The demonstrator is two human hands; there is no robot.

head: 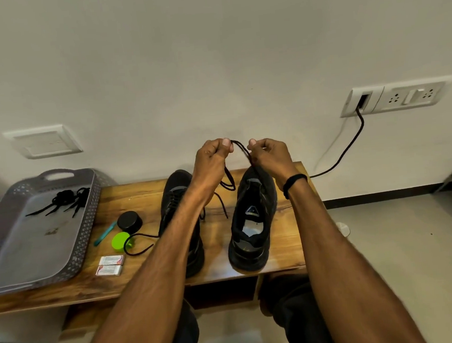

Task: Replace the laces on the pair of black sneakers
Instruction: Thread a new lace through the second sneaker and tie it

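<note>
glossy wooden bench [129, 199]; perforated plastic tray [15, 241]

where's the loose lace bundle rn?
Head view, left side: the bundle of black laces lies in the far half of the grey tray on the wooden bench, left of the left sneaker.

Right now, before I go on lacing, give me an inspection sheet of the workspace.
Surface: brown wooden bench, bearing both sneakers.
Job's things: left black sneaker and right black sneaker upright; thin black lace raised above them; bundle of black laces in the grey perforated plastic tray.
Clutter: black round tin, green round cap, teal stick, two small white boxes, beside the tray.
Hands: left hand and right hand both pinch the lace.
Cables: black cable from the white wall socket plate, right of the bench.
Surroundings: white wall, pale floor.
</note>
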